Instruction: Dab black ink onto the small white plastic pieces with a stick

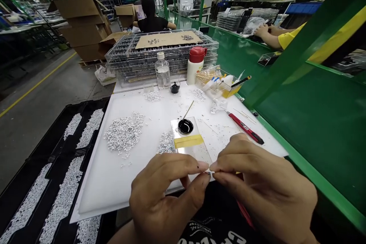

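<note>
The fingertips of my left hand and my right hand meet near the board's front edge. Both are closed in a pinch around a tiny white piece with dark marks; the fingers hide most of it. Just beyond them lies a clear plate with yellow tape across it. A small round dish of black liquid sits on the plate, with a thin stick leaning out of it. A small heap of pieces lies left of the plate.
A larger heap of white pieces lies at left on the white board. A red cutter knife is at right. Behind stand a bottle, a red-lidded flask and stacked trays. Black trays hold more pieces.
</note>
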The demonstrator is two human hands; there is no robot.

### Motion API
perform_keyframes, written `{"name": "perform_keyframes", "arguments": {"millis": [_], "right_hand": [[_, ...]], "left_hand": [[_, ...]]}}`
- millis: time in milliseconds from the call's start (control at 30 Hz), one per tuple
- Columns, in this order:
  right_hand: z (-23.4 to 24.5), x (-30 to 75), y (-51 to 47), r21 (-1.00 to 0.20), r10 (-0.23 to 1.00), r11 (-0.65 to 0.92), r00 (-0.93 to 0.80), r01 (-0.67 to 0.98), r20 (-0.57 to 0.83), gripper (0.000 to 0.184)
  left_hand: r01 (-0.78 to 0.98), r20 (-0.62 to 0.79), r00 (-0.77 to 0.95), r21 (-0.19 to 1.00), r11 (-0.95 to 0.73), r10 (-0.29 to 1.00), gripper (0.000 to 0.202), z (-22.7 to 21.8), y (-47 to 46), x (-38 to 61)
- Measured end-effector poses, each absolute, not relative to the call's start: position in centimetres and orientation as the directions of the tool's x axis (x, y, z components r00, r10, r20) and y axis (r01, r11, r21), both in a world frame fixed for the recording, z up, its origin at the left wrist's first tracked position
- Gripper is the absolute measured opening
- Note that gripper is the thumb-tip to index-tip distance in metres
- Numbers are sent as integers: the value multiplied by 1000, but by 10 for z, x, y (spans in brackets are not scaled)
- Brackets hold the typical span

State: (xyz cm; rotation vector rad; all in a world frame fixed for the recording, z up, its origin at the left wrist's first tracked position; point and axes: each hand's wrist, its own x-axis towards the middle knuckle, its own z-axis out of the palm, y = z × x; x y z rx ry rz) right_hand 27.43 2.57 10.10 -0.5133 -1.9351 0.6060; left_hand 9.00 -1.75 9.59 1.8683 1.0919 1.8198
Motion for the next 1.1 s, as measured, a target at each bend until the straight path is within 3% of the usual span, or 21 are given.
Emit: {"name": "perform_keyframes", "arguments": {"millis": [467,1100], "right_hand": [[97,277,25,-750,684,661,-430,24,589,7],[99,268,27,-774,739,629,-369,76,564,9]], "left_hand": [[224,660,-140,748,-625,738,22,82,-20,91],[184,607,-207,795,-579,768,27,84,-12,91]]}}
